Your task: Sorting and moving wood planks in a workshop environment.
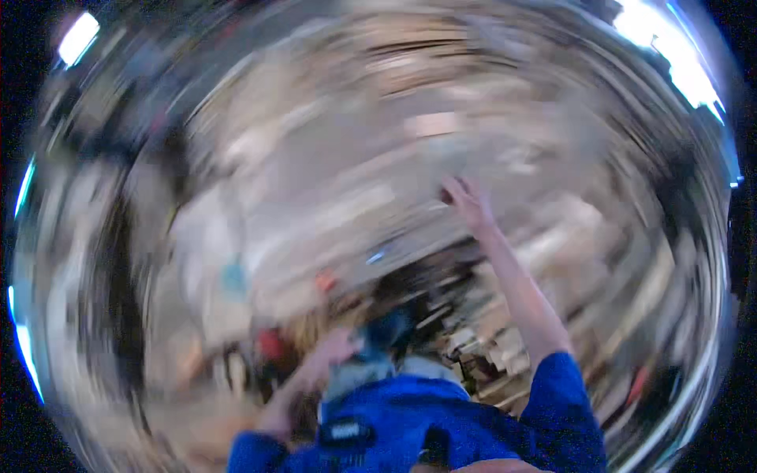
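Motion smears most of the head view. My right hand (467,203) reaches out over a broad pale grey-beige surface (315,181). A dark patch shows by its fingertips, and whether that is a held thing or shadow I cannot make out. Beyond this hand lies a flat pale pinkish patch (435,124), too blurred to name. My left hand (335,347) is low and close to my body, near my waist. Its fingers are blurred, and nothing in it can be made out.
A small blue thing (377,257) and an orange-red thing (326,280) lie near the surface's close edge. Farther left is a teal blob (234,276), with a red one (270,344) nearer me. Several light box-like shapes (481,351) sit low beside my right side.
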A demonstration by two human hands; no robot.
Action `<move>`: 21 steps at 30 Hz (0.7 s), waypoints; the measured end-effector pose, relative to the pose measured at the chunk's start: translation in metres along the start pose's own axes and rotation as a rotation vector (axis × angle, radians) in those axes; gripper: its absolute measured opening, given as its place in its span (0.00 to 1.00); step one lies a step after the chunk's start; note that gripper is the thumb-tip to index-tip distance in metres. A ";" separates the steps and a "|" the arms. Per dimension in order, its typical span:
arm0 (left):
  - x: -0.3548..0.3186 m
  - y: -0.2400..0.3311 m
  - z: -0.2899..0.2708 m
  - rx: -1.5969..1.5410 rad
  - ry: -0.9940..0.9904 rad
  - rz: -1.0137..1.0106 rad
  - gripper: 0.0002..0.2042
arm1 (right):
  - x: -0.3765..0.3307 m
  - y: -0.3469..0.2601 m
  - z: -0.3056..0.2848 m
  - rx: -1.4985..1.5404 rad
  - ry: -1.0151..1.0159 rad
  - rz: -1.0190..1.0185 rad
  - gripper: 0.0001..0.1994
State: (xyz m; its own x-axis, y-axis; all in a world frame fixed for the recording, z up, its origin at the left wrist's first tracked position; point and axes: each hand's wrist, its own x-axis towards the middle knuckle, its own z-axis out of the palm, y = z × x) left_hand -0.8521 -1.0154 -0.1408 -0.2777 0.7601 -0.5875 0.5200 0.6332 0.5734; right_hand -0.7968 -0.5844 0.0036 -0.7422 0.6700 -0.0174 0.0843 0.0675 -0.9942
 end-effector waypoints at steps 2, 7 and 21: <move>-0.047 -0.042 0.004 -0.075 0.201 -0.143 0.27 | -0.025 0.048 0.099 -0.193 -0.306 0.096 0.23; -0.200 -0.115 0.107 -0.418 0.624 -0.524 0.26 | -0.092 0.114 0.349 -0.813 -0.778 -0.303 0.26; -0.383 -0.281 0.446 -1.094 0.919 -1.458 0.31 | -0.205 0.161 0.513 -1.071 -0.864 -0.211 0.38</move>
State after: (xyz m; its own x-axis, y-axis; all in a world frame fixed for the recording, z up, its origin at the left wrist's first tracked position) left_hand -0.5319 -1.5497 -0.3313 -0.3783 -0.6749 -0.6335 -0.9253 0.2548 0.2810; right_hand -0.9722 -1.0904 -0.2074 -0.9425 -0.0607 -0.3286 0.0915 0.8988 -0.4286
